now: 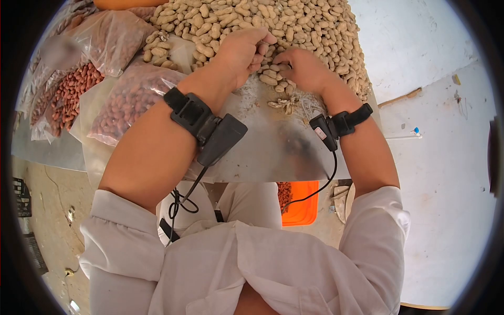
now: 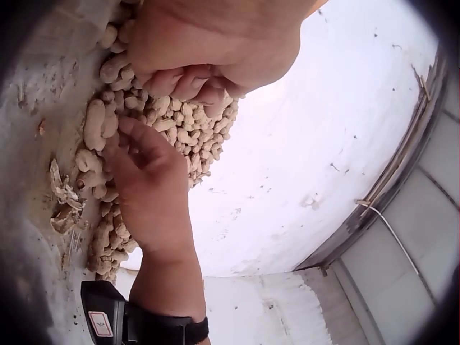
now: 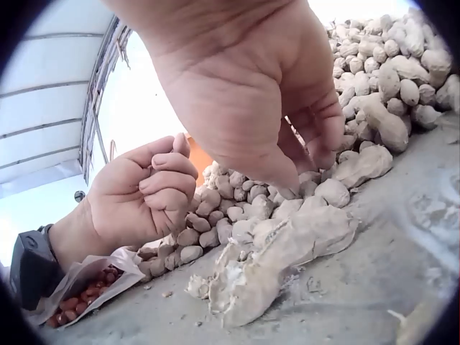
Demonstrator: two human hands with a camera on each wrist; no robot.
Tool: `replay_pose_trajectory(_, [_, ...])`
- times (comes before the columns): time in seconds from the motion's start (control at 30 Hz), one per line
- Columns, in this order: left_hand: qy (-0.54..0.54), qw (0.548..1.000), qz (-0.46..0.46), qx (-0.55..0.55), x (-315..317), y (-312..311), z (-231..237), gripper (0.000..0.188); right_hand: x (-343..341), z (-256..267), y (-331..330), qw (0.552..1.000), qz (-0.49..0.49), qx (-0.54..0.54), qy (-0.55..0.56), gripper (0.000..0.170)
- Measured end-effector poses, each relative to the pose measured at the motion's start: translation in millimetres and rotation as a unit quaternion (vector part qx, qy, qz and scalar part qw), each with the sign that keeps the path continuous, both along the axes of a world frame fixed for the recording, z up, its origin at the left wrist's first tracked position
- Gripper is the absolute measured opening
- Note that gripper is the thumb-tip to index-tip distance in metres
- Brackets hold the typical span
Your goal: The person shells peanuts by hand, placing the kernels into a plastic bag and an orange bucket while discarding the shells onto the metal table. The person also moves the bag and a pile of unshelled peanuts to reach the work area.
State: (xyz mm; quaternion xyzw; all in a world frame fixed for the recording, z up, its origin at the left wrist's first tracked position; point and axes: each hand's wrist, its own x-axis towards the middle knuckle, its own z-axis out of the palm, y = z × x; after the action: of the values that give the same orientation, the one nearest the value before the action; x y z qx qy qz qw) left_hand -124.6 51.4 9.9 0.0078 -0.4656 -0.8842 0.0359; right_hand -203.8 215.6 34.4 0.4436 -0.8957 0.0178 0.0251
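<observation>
Unshelled peanuts (image 1: pixel 320 31) lie heaped at the far side of a metal-topped table (image 1: pixel 252 152). My left hand (image 1: pixel 242 55) hovers over the heap's near edge, its fingers curled in towards the palm; the right wrist view shows this left hand (image 3: pixel 147 190) with nothing visible in it. To its right, my right hand (image 1: pixel 307 71) reaches down with bent, parted fingers, their tips at peanuts on the near edge. Those fingertips are partly hidden in the right wrist view, where the right hand (image 3: pixel 244 93) is above broken shells (image 3: pixel 248 287). Empty shells (image 1: pixel 286 104) lie just nearer the body.
Clear bags of red shelled peanuts (image 1: pixel 123 105) stand at the left. An orange container (image 1: pixel 303 202) with reddish contents is below the table's front edge. A white surface (image 1: pixel 430 157) extends along the right. Camera cables hang from both wrists.
</observation>
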Motion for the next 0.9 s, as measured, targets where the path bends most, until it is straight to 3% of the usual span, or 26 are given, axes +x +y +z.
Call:
replay_pose_trajectory(0.17, [0.008, 1.000, -0.008, -0.006, -2.1, -1.1, -3.5, 0.022, -3.6, 6.2, 2.0, 1.000, -0.010, 0.001, -0.024, 0.027])
replay_pose_trajectory(0.27, [0.013, 0.999, -0.020, -0.033, -1.7, -0.1, -3.2, 0.018, -0.5, 2.2, 7.2, 0.997, -0.016, -0.070, -0.021, 0.019])
replay_pose_trajectory(0.33, [-0.001, 0.998, -0.019, -0.052, 2.0, 2.3, 1.1, 0.016, 10.0, 7.4, 10.5, 0.981, 0.021, -0.189, -0.033, 0.014])
replay_pose_trajectory(0.47, [-0.012, 0.998, -0.047, -0.047, 3.2, 5.7, 4.2, 0.016, 29.8, 12.6, 17.3, 0.910, 0.048, -0.387, -0.143, 0.011])
replay_pose_trajectory(0.67, [0.052, 0.993, -0.083, -0.068, 4.5, 8.0, 5.2, 0.018, 34.0, 6.8, 15.6, 0.847, 0.071, -0.492, -0.186, 0.016])
replay_pose_trajectory(0.77, [0.049, 0.992, -0.076, -0.086, 6.8, 13.7, 8.5, 0.017, 34.6, 5.8, 21.0, 0.750, 0.048, -0.564, -0.341, 0.019])
replay_pose_trajectory(0.87, [0.065, 0.991, -0.087, -0.074, 6.4, 17.8, 7.0, 0.016, 30.1, -4.0, 23.3, 0.657, 0.058, -0.621, -0.423, 0.024])
replay_pose_trajectory(0.9, [0.065, 0.991, -0.084, -0.085, 5.4, 18.5, 5.5, 0.016, 31.4, -6.1, 23.7, 0.655, 0.053, -0.616, -0.434, 0.025])
